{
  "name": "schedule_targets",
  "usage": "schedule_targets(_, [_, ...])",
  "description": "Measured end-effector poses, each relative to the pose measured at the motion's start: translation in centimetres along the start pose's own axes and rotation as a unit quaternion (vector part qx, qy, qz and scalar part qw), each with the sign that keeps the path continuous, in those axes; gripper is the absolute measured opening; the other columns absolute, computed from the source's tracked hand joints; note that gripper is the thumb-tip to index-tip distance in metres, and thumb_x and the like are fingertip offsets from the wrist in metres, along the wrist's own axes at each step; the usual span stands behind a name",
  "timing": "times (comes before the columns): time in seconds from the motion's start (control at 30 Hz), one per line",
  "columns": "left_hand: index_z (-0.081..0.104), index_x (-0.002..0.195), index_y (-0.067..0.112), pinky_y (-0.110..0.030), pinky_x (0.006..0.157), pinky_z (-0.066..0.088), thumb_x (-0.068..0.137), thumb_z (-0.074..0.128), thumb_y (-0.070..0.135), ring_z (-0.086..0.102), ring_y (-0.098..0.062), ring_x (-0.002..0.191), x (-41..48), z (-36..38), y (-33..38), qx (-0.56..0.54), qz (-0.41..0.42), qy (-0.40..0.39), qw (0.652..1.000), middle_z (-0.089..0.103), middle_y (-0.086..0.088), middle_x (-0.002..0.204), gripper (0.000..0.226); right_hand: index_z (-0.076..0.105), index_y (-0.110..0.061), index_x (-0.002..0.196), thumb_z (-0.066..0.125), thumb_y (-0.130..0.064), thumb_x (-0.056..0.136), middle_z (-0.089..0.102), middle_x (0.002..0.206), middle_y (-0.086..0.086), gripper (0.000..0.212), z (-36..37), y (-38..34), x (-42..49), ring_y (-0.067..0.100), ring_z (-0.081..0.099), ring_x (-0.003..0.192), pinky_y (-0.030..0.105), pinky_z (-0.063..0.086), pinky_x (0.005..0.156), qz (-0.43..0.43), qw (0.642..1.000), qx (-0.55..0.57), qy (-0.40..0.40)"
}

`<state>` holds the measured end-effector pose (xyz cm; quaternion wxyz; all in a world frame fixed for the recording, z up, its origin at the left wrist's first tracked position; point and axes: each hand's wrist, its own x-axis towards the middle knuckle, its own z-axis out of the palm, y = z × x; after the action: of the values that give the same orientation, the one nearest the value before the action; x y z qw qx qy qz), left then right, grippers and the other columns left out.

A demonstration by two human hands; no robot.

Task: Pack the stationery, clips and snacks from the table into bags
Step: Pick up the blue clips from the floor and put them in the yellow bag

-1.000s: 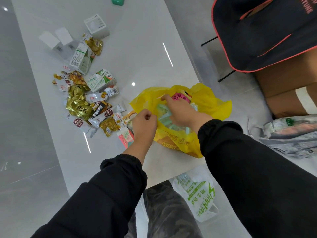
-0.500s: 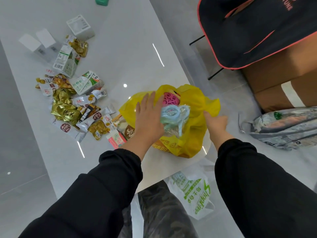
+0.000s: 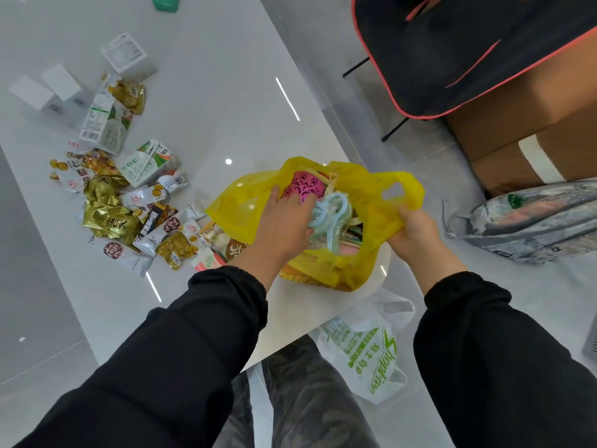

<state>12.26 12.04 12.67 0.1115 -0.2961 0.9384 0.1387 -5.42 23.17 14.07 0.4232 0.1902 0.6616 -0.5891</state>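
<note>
The table (image 3: 210,92) before you is smooth, glossy white and mirrors the ceiling lights. The yellow bag (image 3: 381,221) is thin, crinkled plastic film with a soft sheen, and the white bag (image 3: 365,350) is a similar film, printed green. Note the gold snack packets (image 3: 106,218): crumpled, shiny foil. The cartons (image 3: 106,124) look like matt printed card, the brown box (image 3: 533,124) plain cardboard. Your sleeves (image 3: 181,350) are matt black cloth.

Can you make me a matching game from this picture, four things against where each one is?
1 yellow bag
2 white bag
3 gold snack packet
4 green object

A far end of the table
B below the table's near edge
C gripped by the right hand
D in the pile of snacks

Pairs: 1-C, 2-B, 3-D, 4-A
</note>
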Motion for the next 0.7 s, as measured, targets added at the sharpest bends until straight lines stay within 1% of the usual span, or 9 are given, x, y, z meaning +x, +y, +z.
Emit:
schedule_targets(0.07, [0.036, 0.138, 0.016, -0.044, 0.115, 0.015, 0.09, 0.058, 0.037, 0.054, -0.026, 0.111, 0.2, -0.1, 0.1, 0.001, 0.003, -0.006, 1.0, 0.059, -0.009, 0.116, 0.057, 0.057, -0.01, 0.084, 0.042, 0.002, 0.094, 0.06, 0.094, 0.013, 0.022, -0.4, -0.9, -0.3, 0.028, 0.058, 0.086, 0.046, 0.048, 0.085, -0.026, 0.998, 0.01, 0.065])
schedule_targets(0.13, [0.037, 0.138, 0.016, -0.04, 0.113, 0.021, 0.09, 0.058, 0.036, 0.054, -0.026, 0.112, 0.4, -0.5, 0.4, -0.004, 0.009, 0.002, 1.0, 0.059, -0.008, 0.116, 0.056, 0.051, -0.014, 0.072, 0.042, 0.002, 0.091, 0.053, 0.075, 0.007, 0.026, -1.0, -1.2, -0.3, 0.024, 0.053, 0.073, 0.038, 0.045, 0.068, -0.05, 0.991, 0.012, 0.125])
schedule_targets(0.17, [0.038, 0.136, 0.016, -0.038, 0.109, 0.026, 0.09, 0.059, 0.035, 0.054, -0.026, 0.111, 0.6, -0.7, 0.6, -0.004, 0.012, 0.004, 1.0, 0.059, -0.008, 0.116, 0.054, 0.049, -0.016, 0.069, 0.042, 0.001, 0.089, 0.049, 0.071, 0.005, 0.027, -1.3, -1.2, -0.2, 0.024, 0.05, 0.072, 0.036, 0.041, 0.065, -0.068, 0.987, 0.004, 0.142])
schedule_targets(0.23, [0.042, 0.129, 0.015, -0.034, 0.087, 0.038, 0.091, 0.059, 0.034, 0.055, -0.027, 0.103, 0.9, -1.3, 1.0, 0.011, 0.021, -0.006, 1.0, 0.059, -0.008, 0.113, 0.046, 0.047, -0.018, 0.066, 0.043, -0.001, 0.088, 0.045, 0.068, 0.002, 0.028, -1.5, -1.1, -0.1, 0.022, 0.047, 0.073, 0.033, 0.037, 0.064, -0.09, 0.98, -0.028, 0.175])
schedule_targets(0.27, [0.044, 0.125, 0.014, -0.032, 0.075, 0.037, 0.09, 0.06, 0.033, 0.056, -0.026, 0.098, 1.0, -1.5, 1.1, 0.02, 0.024, -0.019, 0.999, 0.059, -0.007, 0.11, 0.042, 0.045, -0.018, 0.065, 0.042, -0.001, 0.089, 0.043, 0.067, 0.002, 0.029, -1.5, -1.1, -0.3, 0.021, 0.046, 0.07, 0.031, 0.036, 0.061, -0.095, 0.977, -0.047, 0.184])
schedule_targets(0.33, [0.045, 0.121, 0.014, -0.032, 0.064, 0.035, 0.089, 0.061, 0.03, 0.057, -0.026, 0.091, 1.3, -1.9, 1.3, 0.024, 0.035, -0.048, 0.998, 0.059, -0.007, 0.105, 0.039, 0.042, -0.015, 0.066, 0.038, 0.0, 0.091, 0.039, 0.066, 0.002, 0.029, -1.4, -1.0, -0.8, 0.017, 0.04, 0.064, 0.026, 0.031, 0.055, -0.113, 0.97, -0.105, 0.186])
schedule_targets(0.43, [0.043, 0.127, 0.015, -0.035, 0.065, 0.041, 0.088, 0.061, 0.028, 0.056, -0.027, 0.093, 1.4, -2.2, 1.7, 0.007, 0.08, -0.079, 0.994, 0.058, -0.007, 0.105, 0.045, 0.043, -0.016, 0.071, 0.034, -0.002, 0.093, 0.039, 0.068, 0.003, 0.028, -0.9, -0.6, -1.7, 0.016, 0.039, 0.063, 0.024, 0.032, 0.055, -0.129, 0.966, -0.153, 0.162])
schedule_targets(0.57, [0.044, 0.13, 0.017, -0.034, 0.064, 0.041, 0.091, 0.056, 0.028, 0.055, -0.027, 0.094, 1.2, -2.2, 2.3, -0.006, 0.102, -0.11, 0.989, 0.06, -0.008, 0.105, 0.043, 0.043, -0.021, 0.072, 0.036, -0.007, 0.096, 0.039, 0.067, -0.003, 0.028, -0.3, -0.9, -2.5, 0.009, 0.038, 0.059, 0.024, 0.031, 0.051, -0.207, 0.947, -0.157, 0.187])
schedule_targets(0.7, [0.036, 0.142, 0.025, -0.037, 0.075, 0.049, 0.09, 0.051, 0.014, 0.055, -0.028, 0.105, 1.5, -1.5, 1.8, 0.009, 0.107, -0.183, 0.977, 0.059, -0.007, 0.118, 0.055, 0.047, -0.013, 0.094, 0.035, -0.009, 0.097, 0.043, 0.073, -0.005, 0.013, -0.4, -0.3, -2.8, 0.007, 0.042, 0.064, 0.022, 0.034, 0.055, -0.213, 0.939, -0.195, 0.188])
